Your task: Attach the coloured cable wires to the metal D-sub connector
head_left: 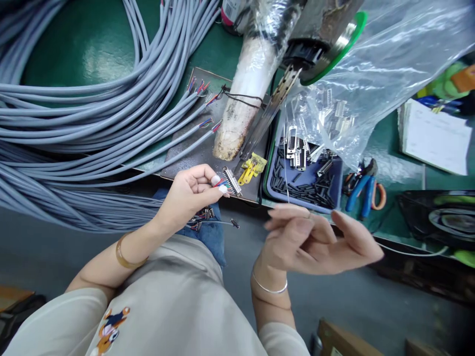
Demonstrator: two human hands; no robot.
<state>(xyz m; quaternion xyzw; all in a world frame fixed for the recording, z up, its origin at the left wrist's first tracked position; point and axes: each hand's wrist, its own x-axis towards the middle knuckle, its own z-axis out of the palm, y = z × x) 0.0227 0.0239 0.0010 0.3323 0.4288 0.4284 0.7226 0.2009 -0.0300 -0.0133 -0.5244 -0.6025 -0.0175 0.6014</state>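
My left hand (198, 189) pinches thin coloured wires at the bench's front edge. A metal multi-pin connector (232, 181) stands at the ends of these wires, just right of the fingertips. Yellow pieces (249, 172) lie right beside the connector. My right hand (315, 240) is in front of the bench, below the blue tray (304, 198), slightly blurred. Its thumb and index finger are pressed together at a thin solder-like strand (286, 173), which runs up toward a green-rimmed spool (356, 44); the other fingers are spread.
Thick grey cables (111, 118) cover the left of the bench, some with stripped ends. A metal stand (274, 109) and a wrapped tube (241, 94) hang over the middle. Blue-handled pliers (365, 190), a paper stack (434, 136) and a plastic bag (389, 64) are to the right.
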